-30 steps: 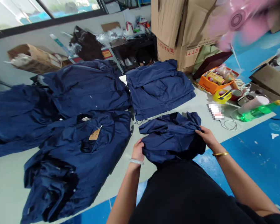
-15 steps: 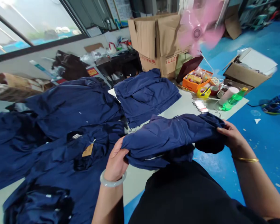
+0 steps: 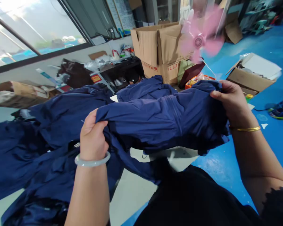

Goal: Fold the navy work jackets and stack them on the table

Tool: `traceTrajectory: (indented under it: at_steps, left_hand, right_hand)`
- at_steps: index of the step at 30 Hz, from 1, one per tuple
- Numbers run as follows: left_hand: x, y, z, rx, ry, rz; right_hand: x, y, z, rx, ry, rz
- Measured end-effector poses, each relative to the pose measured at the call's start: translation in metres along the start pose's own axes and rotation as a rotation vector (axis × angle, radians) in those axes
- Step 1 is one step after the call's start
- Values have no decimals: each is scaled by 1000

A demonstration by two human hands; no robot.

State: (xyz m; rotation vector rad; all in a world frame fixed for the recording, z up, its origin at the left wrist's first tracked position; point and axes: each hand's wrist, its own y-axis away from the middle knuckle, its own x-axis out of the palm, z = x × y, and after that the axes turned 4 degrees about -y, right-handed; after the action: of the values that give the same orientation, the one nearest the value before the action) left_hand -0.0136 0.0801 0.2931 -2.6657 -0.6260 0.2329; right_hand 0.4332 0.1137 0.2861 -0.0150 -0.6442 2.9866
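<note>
A navy blue jacket [image 3: 151, 122] is stretched between my two hands above the table [image 3: 134, 188]. My left hand [image 3: 93, 135], with a pale bangle at the wrist, pinches its left end. At the opposite end, my right hand [image 3: 233, 97] grips the bunched fabric, thumb on top. A seam or zip line runs down the cloth nearer the right hand, and one loose part droops below toward my body. Behind it, another folded navy garment [image 3: 141, 89] lies partly covered from view. More navy garments [image 3: 68, 113] are spread over the table to the left.
A large cardboard box [image 3: 165, 47] stands at the back beside a spinning pink fan [image 3: 198, 40]. An orange box of small items [image 3: 209, 78] is partly hidden behind the jacket. At right sits an open carton [image 3: 252, 78], with blue floor [image 3: 226, 166] below.
Both hands have lifted the jacket higher, and the left has moved left, drawing the cloth wider. It now hides much of the folded garment and the items at the table's right end.
</note>
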Motion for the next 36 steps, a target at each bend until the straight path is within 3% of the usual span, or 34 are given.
traceTrajectory:
  at_steps: [3,7,9,10,11,13,16,19,22,24,27,31,34,36]
  left_hand:
    - [17,-52,29,44,-170,34]
    - [54,-137,83,-82,-463,-78]
    - [75,-155,117,-88,-579,-85]
    - [86,-152,135,-67,-617,-66]
    - [97,-141,154,-44,-638,-36]
    - [114,-93,192,-33,-646,43]
    - [120,13,244,-110,-700,177]
    - [95,103,282,-372,-873,150]
    - [53,142,307,-594,-1079,69]
    - [30,145,316,-685,-1153,162]
    - [14,141,322,-718,-1231,343]
    - [22,145,318,-620,-1378,438]
    - [31,154,310,-562,-1313,506]
    - [33,162,305,-628,-1201,489]
  right_hand:
    - [14,-63,-44,-134,164,132]
    - [50,-166,-137,-211,381,250]
    - [73,-194,-184,-188,518,296]
    - [84,-195,-205,-180,580,305]
    - [93,-185,-224,-175,628,319]
    - [108,-137,-256,-169,651,383]
    - [115,-14,-289,-81,534,582]
    - [105,107,-308,121,475,717]
    - [83,172,-319,275,561,790]
    - [64,179,-324,306,667,773]
    - [33,160,-328,287,833,700]
    - [4,126,-328,299,1058,596]
    - [4,116,-324,262,1138,572]
    - [10,119,-320,184,1098,624]
